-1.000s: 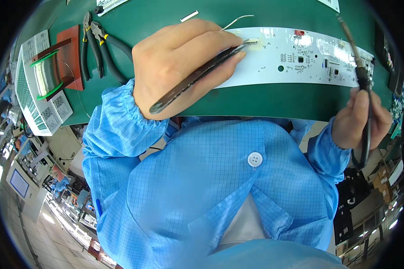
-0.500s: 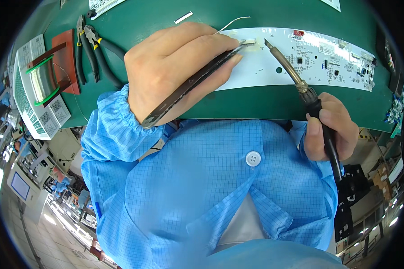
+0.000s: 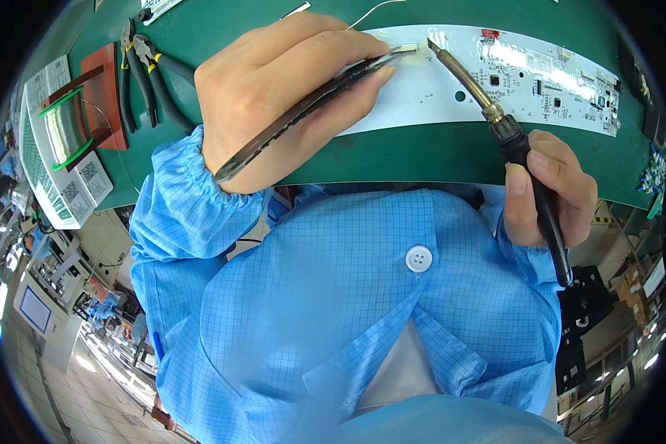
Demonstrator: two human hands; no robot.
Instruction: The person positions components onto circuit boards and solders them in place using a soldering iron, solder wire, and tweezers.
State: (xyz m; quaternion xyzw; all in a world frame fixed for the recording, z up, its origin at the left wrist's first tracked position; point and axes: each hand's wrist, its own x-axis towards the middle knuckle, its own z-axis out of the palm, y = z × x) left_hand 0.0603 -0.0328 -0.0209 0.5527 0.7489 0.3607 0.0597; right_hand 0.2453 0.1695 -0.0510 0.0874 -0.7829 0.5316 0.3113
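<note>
A long white circuit board (image 3: 414, 103) lies on the green bench mat, its left part under my left hand (image 3: 270, 92). That hand is closed around black tweezers (image 3: 296, 117), whose tips reach a small pale, narrow part (image 3: 405, 49) on the board. A thin silvery wire (image 3: 370, 12), like solder, sticks out above its fingers; how it is held is hidden. My right hand (image 3: 559, 189) grips a soldering iron (image 3: 522, 148) by its black handle. The iron's tip is just right of the narrow part, over the board; I cannot tell whether it touches.
On the left, a solder spool (image 3: 66, 133) with green rims sits on a reddish-brown stand (image 3: 111, 66), beside a white box (image 3: 41, 166). Two pairs of black-handled cutters (image 3: 152, 70) lie near my left hand. Small blue-white parts (image 3: 655, 174) are heaped at the right edge.
The bench and board have shifted upward in the picture. The iron's tip has come slightly nearer to the narrow part; both hands keep their holds.
</note>
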